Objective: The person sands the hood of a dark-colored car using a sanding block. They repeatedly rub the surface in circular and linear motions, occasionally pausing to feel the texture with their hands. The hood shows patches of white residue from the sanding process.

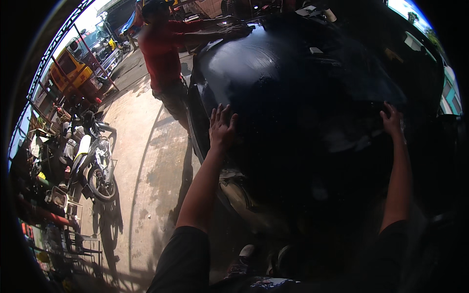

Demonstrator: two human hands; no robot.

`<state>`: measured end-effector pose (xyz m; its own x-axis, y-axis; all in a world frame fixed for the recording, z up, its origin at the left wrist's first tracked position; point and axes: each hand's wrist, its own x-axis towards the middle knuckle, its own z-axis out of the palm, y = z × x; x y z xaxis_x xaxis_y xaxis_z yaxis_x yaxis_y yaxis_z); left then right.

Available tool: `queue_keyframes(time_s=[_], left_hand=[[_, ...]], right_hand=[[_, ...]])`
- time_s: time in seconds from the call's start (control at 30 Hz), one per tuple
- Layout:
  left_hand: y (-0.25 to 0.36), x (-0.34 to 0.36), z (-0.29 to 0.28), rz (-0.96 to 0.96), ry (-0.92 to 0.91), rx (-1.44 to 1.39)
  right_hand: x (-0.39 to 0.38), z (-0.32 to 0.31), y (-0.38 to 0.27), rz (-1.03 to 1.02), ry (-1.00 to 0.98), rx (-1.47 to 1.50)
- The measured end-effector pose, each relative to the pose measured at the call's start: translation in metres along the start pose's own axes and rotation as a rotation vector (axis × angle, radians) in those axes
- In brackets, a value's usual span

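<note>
One left hand (223,131) lies on the hood (298,122) near its left edge, my right hand (392,124) far across it; I see fingers (223,114) spread, holding nothing.

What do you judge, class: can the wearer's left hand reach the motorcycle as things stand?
Probably not: the left hand is at the dark car hood, and a stretch of concrete floor lies between it and the motorcycle.
</note>
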<state>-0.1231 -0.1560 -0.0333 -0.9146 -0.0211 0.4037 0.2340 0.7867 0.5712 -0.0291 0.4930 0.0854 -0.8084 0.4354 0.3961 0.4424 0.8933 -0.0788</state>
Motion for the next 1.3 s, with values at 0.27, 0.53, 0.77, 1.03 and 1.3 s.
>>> queue_keyframes(time_s=[0.27,0.53,0.77,1.03,1.3], left_hand=[[0.004,-0.003,-0.004,0.019,-0.039,0.014],[-0.004,-0.001,-0.002,0.090,0.001,0.031],[0.004,-0.003,-0.003,0.006,-0.023,-0.005],[0.003,-0.002,-0.004,0.035,-0.043,-0.011],[0.001,-0.002,-0.003,0.027,-0.031,0.001]], right_hand=[[-0.058,0.013,-0.121,-0.198,0.020,0.136],[-0.015,0.013,-0.008,-0.074,0.092,0.043],[-0.028,0.013,-0.037,0.256,-0.019,-0.017],[-0.101,-0.018,-0.083,-0.291,0.035,0.128],[-0.061,-0.028,-0.100,0.089,0.040,0.042]])
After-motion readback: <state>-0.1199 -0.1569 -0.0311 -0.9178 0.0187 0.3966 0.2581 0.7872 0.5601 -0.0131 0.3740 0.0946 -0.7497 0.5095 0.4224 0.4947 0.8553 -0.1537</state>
